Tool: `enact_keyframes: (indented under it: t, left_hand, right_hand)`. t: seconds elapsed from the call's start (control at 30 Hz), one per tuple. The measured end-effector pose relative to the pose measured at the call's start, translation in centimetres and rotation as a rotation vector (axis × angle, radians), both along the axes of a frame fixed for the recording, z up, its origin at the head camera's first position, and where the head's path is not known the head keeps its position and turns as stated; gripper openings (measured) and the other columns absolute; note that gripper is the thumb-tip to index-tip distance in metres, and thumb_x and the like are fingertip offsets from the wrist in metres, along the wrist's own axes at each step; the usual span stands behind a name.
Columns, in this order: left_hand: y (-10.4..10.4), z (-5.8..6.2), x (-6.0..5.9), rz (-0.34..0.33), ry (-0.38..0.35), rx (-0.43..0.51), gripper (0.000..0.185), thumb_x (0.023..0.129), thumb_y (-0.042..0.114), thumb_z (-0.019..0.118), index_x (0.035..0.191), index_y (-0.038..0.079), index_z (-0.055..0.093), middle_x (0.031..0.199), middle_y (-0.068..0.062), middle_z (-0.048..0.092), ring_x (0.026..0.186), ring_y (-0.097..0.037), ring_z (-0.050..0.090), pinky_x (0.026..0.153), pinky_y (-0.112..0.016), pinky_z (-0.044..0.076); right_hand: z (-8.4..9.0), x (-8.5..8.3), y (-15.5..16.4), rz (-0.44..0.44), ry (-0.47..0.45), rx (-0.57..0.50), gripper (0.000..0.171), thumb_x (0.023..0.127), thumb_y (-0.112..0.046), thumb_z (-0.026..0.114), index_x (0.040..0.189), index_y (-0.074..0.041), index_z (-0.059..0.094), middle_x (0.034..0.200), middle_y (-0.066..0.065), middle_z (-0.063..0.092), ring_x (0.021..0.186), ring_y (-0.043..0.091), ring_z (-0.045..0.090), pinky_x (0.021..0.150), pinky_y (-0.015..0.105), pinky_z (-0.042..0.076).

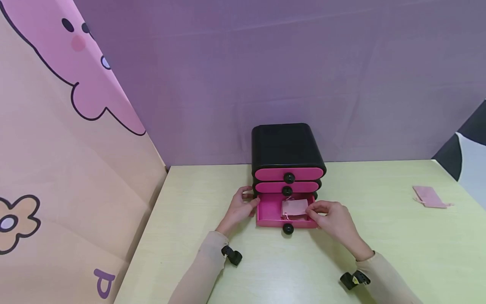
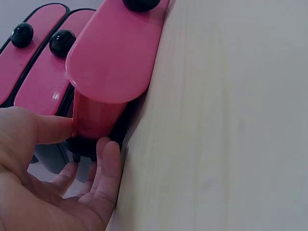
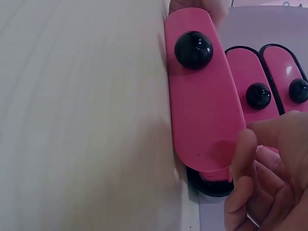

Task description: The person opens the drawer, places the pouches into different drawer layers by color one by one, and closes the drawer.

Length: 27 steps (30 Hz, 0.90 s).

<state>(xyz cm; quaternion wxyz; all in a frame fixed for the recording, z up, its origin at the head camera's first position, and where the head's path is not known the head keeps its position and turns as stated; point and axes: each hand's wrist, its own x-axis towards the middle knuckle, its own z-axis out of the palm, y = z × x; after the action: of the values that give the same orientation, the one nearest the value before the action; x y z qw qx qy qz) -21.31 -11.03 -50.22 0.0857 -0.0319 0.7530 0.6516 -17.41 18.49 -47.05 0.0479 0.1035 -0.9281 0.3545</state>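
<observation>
A black desktop organizer (image 1: 284, 145) with pink drawers stands on the table, its bottom drawer (image 1: 268, 210) pulled out. A light pink drawstring pouch (image 1: 294, 207) lies over the inside of that drawer, towards its right. My right hand (image 1: 334, 219) pinches the pouch's right edge between thumb and fingers at the drawer's right rim; in the right wrist view the drawer front hides the pouch. On the other side, my left hand (image 1: 239, 207) rests its thumb on the drawer's left wall. Its loosely bent fingers (image 2: 109, 163) touch the lower side of the organizer.
Another pink drawstring pouch (image 1: 429, 197) lies flat at the right of the table (image 1: 182, 236). Two upper drawers with round black knobs (image 1: 289, 177) are closed. A purple cloth backdrop (image 1: 212, 84) rises behind the organizer, and a printed panel stands on the left.
</observation>
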Motion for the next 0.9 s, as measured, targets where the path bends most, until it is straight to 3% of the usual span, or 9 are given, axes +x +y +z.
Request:
enact_keyframes:
  t: [0.1, 0.17, 0.33, 0.4, 0.57, 0.9]
  left_hand:
    - [0.0, 0.1, 0.0, 0.000, -0.001, 0.005, 0.055, 0.102, 0.013, 0.069, 0.151, 0.007, 0.047, 0.140, -0.023, 0.061, 0.081, -0.018, 0.062, 0.065, -0.024, 0.055]
    - [0.0, 0.1, 0.0, 0.001, 0.000, 0.006, 0.055, 0.101, 0.013, 0.069, 0.152, 0.007, 0.047, 0.140, -0.023, 0.061, 0.082, -0.018, 0.062, 0.065, -0.025, 0.055]
    - [0.0, 0.1, -0.1, 0.005, -0.004, 0.001, 0.056, 0.101, 0.014, 0.070, 0.152, 0.007, 0.047, 0.139, -0.023, 0.061, 0.082, -0.018, 0.062, 0.065, -0.025, 0.055]
    - [0.1, 0.1, -0.1, 0.003, -0.005, -0.001, 0.056, 0.101, 0.014, 0.070, 0.152, 0.007, 0.047, 0.139, -0.023, 0.060, 0.082, -0.018, 0.062, 0.065, -0.025, 0.055]
    - [0.0, 0.1, 0.0, 0.002, -0.005, 0.007, 0.056, 0.101, 0.014, 0.069, 0.152, 0.007, 0.047, 0.139, -0.023, 0.060, 0.082, -0.018, 0.062, 0.065, -0.025, 0.055]
    - [0.1, 0.0, 0.0, 0.009, -0.012, -0.004, 0.055, 0.101, 0.014, 0.070, 0.152, 0.008, 0.048, 0.139, -0.022, 0.061, 0.082, -0.019, 0.062, 0.066, -0.025, 0.055]
  right_hand:
    - [0.0, 0.1, -0.1, 0.008, 0.005, 0.021, 0.009, 0.096, -0.016, 0.076, 0.099, -0.011, 0.083, 0.097, 0.005, 0.082, 0.080, 0.020, 0.074, 0.067, 0.027, 0.050]
    - [0.0, 0.1, -0.2, 0.004, 0.019, 0.039, 0.008, 0.095, -0.016, 0.077, 0.098, -0.012, 0.083, 0.093, 0.003, 0.081, 0.067, 0.012, 0.061, 0.059, 0.025, 0.043]
    - [0.2, 0.3, -0.3, -0.019, 0.037, 0.076, 0.009, 0.093, -0.018, 0.078, 0.098, -0.013, 0.084, 0.069, -0.004, 0.070, 0.050, 0.009, 0.035, 0.047, 0.026, 0.027]
    - [0.3, 0.4, -0.2, -0.018, 0.039, 0.072, 0.009, 0.093, -0.018, 0.078, 0.097, -0.013, 0.084, 0.069, -0.004, 0.070, 0.048, 0.008, 0.036, 0.047, 0.026, 0.028]
    - [0.3, 0.2, 0.6, -0.001, 0.059, 0.037, 0.008, 0.093, -0.014, 0.077, 0.097, -0.012, 0.085, 0.092, 0.002, 0.082, 0.054, 0.008, 0.045, 0.053, 0.026, 0.037]
    - [0.5, 0.1, 2.9, -0.027, 0.063, 0.039, 0.010, 0.095, -0.018, 0.077, 0.101, -0.012, 0.085, 0.094, 0.002, 0.083, 0.080, 0.008, 0.063, 0.068, 0.023, 0.048]
